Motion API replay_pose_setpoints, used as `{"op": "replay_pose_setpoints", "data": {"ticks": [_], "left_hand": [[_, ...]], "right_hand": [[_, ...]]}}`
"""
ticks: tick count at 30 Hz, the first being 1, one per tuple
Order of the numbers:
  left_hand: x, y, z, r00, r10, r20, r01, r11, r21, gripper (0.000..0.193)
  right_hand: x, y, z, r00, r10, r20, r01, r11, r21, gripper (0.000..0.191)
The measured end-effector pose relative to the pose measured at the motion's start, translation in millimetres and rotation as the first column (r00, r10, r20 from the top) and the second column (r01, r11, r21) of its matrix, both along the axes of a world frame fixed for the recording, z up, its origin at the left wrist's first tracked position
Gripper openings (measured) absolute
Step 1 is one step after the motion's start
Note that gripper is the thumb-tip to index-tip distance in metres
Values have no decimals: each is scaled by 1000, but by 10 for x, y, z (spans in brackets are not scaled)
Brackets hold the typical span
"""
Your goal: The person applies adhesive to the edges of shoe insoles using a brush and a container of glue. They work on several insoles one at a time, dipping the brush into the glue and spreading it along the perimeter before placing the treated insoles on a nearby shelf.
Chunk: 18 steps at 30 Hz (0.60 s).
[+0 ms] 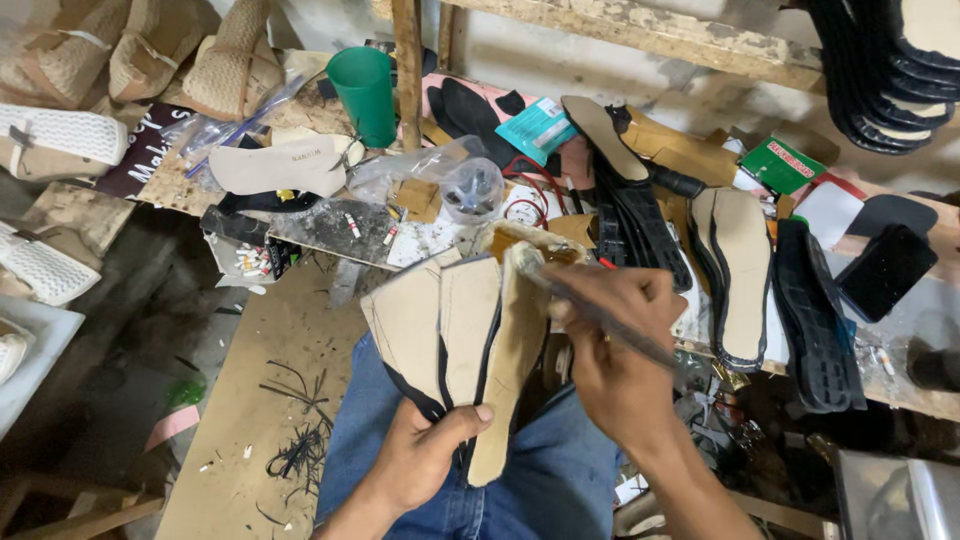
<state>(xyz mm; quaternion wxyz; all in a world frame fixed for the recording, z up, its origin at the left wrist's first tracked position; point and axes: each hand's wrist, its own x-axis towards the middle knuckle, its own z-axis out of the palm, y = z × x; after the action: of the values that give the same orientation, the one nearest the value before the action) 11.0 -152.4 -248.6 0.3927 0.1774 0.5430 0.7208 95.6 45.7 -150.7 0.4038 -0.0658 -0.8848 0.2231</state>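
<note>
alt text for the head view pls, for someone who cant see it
The left hand holds a fan of tan insoles over the lap while the right hand strokes a brush across them, facing a cluttered workbench.

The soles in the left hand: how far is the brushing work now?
Done: cannot tell, no coated sole stands out. In hand: the left hand fans several tan soles; the right hand holds a brush with its tip on the rightmost. Left: more soles lie on the bench.

Tan insoles (pixel 470 340) edged in black are seen; a green cup (pixel 365 92) at eleven o'clock; blue jeans (pixel 540 480) below.
</note>
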Motion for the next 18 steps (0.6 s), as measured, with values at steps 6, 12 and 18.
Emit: {"op": "replay_pose_setpoints", "data": {"ticks": [6,12,18], "left_hand": [[-77,-92,-151,985,46,167,-52,998,34,27],[-133,-143,-124,970,-73,231,54,995,86,31],[-141,-103,189,893,-9,450,-95,974,208,38]], "right_hand": [[30,-16,173,934,312,176,-287,946,-152,26],[-49,153,108,992,-60,115,66,997,-45,18],[46,30,-130,995,75,66,-79,995,54,40]]}}
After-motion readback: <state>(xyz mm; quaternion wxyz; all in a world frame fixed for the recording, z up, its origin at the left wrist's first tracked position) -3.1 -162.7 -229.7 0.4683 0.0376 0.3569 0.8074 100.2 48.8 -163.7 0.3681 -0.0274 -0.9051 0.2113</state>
